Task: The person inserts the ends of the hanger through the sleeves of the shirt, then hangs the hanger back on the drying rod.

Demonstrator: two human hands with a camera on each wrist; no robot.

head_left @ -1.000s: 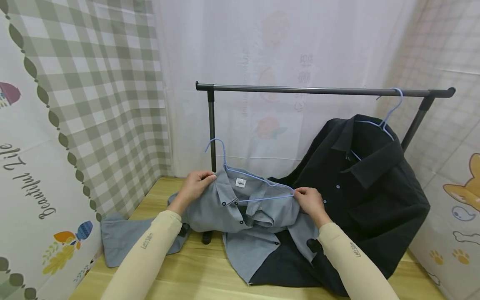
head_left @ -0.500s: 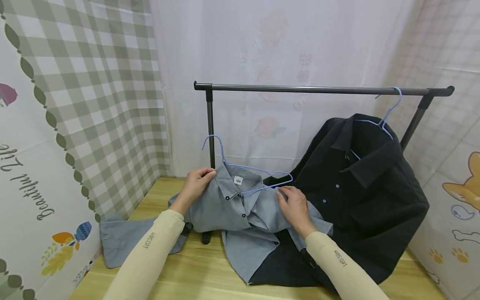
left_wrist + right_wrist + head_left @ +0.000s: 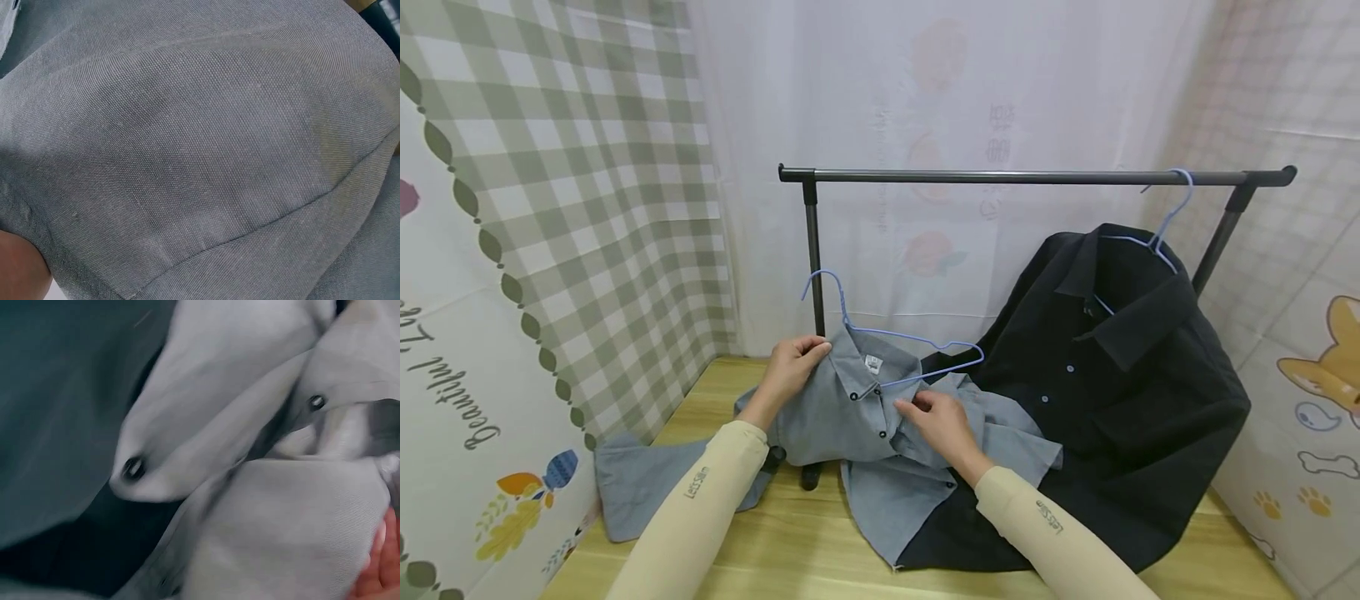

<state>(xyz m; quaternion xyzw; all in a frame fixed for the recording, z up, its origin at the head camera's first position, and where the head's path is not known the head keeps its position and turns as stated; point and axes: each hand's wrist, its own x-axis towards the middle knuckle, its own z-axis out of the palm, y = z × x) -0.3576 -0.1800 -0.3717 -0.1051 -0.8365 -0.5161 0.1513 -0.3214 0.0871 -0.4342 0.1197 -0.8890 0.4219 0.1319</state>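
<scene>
A grey-blue shirt [image 3: 827,417] lies partly raised over the table, with a light blue hanger [image 3: 917,337] through its open collar. The hanger's right end lies above the cloth, outside the right shoulder. My left hand [image 3: 788,373] pinches the shirt at the left shoulder beside the collar; in the left wrist view a fingertip [image 3: 22,265] shows at the fabric's edge. With curled fingers, my right hand [image 3: 943,423] holds the right front of the shirt below the collar. The right wrist view shows fingers [image 3: 381,562] against the cloth, partly cut off.
A black shirt [image 3: 1150,400] hangs on another blue hanger [image 3: 1167,218] from the rack's dark bar [image 3: 1000,177], its lower part spread on the wooden table [image 3: 790,550]. The grey shirt's left sleeve [image 3: 640,483] trails to the left. Curtains [image 3: 625,167] enclose the sides and back.
My right hand has let go of the hanger's right end and moved left and down to the shirt's front. The shirt's right shoulder has slipped below the hanger. My left hand stays in place.
</scene>
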